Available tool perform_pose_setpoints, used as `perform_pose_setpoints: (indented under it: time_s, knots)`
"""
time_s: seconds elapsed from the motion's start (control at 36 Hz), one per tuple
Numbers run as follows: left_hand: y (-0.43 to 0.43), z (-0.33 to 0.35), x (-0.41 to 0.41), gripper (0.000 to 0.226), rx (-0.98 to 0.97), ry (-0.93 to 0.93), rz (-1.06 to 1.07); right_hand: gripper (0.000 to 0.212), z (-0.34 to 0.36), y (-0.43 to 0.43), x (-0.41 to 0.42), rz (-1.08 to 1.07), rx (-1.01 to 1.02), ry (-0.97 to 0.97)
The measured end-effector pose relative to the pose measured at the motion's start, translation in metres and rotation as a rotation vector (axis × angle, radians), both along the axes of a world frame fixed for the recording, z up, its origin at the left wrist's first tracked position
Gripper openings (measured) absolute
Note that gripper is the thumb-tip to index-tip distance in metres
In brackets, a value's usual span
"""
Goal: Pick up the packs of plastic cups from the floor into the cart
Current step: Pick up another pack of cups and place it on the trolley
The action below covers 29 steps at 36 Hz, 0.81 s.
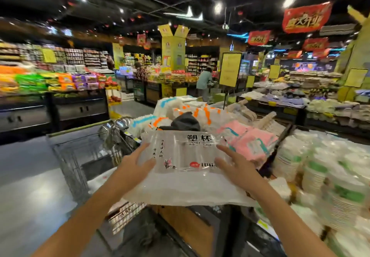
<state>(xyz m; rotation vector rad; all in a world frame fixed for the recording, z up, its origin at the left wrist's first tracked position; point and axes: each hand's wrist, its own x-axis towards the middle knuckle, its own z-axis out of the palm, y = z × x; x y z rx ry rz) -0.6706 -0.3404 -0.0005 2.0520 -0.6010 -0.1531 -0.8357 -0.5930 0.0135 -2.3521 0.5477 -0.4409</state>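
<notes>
I hold a clear pack of plastic cups [186,164] with black print in front of me, raised above the wire shopping cart [76,156]. My left hand [136,164] grips its left side and my right hand [234,164] grips its right side, fingers spread along the wrap. The cart stands to the lower left, its basket partly hidden behind the pack. Another white pack [100,180] lies inside the cart.
A display table on the right holds stacked paper bowls [324,176] and pink packs [250,140]. More cup packs with orange and blue bands [192,112] pile up behind. Grey floor [30,176] lies to the left. A person [204,82] stands in the far aisle.
</notes>
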Motion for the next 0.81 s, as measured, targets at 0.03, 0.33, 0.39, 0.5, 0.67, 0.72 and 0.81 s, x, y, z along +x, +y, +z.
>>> perform_pose_setpoints:
  time_s: [0.03, 0.33, 0.39, 0.5, 0.67, 0.72, 0.81]
  knots:
    - [0.01, -0.002, 0.008, 0.059, 0.012, -0.001, 0.025, 0.054, -0.002, 0.006, 0.014, 0.022, 0.009, 0.008]
    - [0.08, -0.046, 0.076, 0.061, -0.016, 0.124, 0.28, 0.053, -0.041, 0.04, 0.162, 0.281, -0.02, 0.087]
    - [0.08, -0.05, 0.087, 0.06, -0.019, 0.111, 0.338, 0.054, -0.047, 0.04, 0.188, 0.329, -0.032, 0.098]
    - [0.075, -0.054, 0.112, 0.059, 0.015, 0.097, 0.414, 0.054, -0.051, 0.035, 0.235, 0.397, -0.049, 0.095]
    - [0.055, -0.042, 0.156, 0.062, -0.009, 0.119, 0.5, 0.054, -0.04, 0.01, 0.31, 0.481, -0.04, 0.122]
    - [0.045, -0.036, 0.173, 0.059, -0.02, 0.107, 0.54, 0.054, -0.033, 0.001, 0.336, 0.509, -0.04, 0.109]
    - [0.034, -0.031, 0.199, 0.058, -0.069, 0.087, 0.592, 0.054, -0.024, -0.007, 0.369, 0.545, -0.039, 0.089]
